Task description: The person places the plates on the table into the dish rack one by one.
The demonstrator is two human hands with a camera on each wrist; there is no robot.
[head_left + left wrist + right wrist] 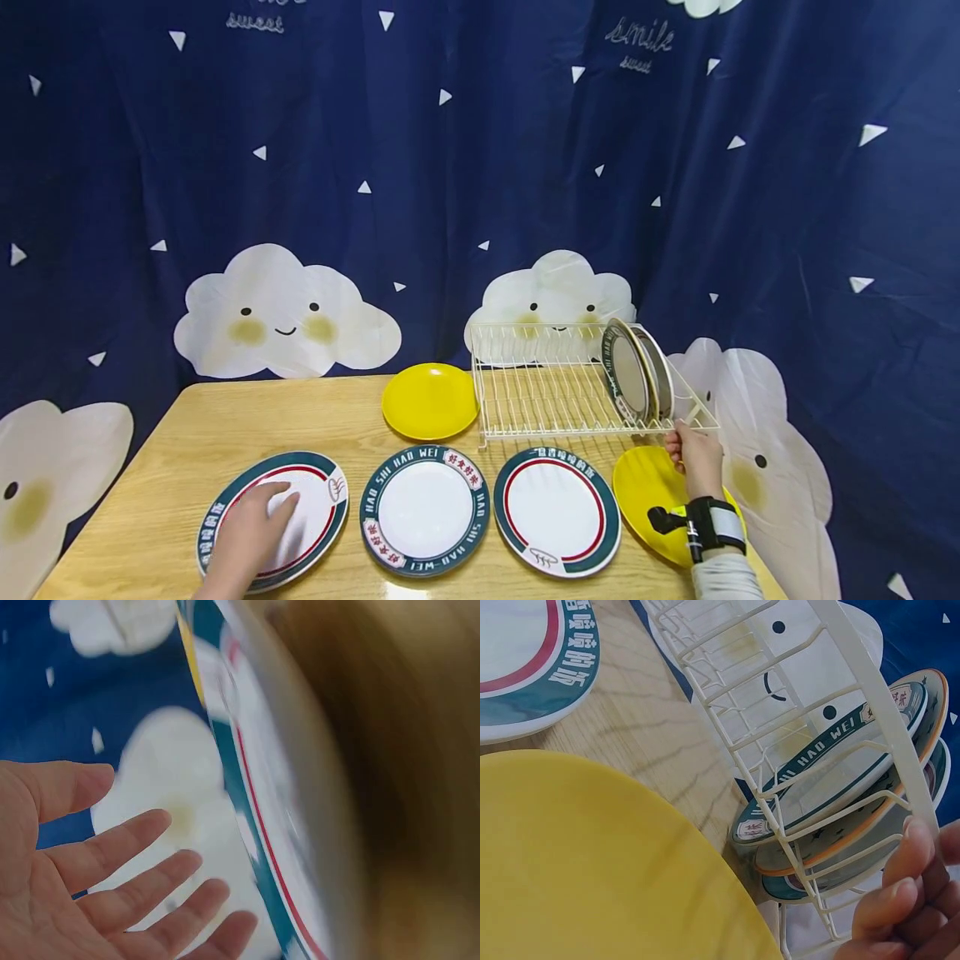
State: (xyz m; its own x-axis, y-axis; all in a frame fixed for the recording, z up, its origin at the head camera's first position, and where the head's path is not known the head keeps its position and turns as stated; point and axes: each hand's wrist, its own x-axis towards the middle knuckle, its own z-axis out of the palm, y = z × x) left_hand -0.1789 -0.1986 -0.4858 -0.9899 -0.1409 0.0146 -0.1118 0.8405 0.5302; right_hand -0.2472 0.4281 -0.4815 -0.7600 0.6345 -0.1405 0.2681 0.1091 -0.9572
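L hand relaxed over smooth rnd plate, hiding its 7 o'clock rim; R hand grips wire rack at its 4 o'clock, some fingers hidden.

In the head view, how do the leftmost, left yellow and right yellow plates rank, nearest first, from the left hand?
1. Leftmost plate: under the left hand.
2. Left yellow plate: back, mid-table.
3. Right yellow plate: far right.
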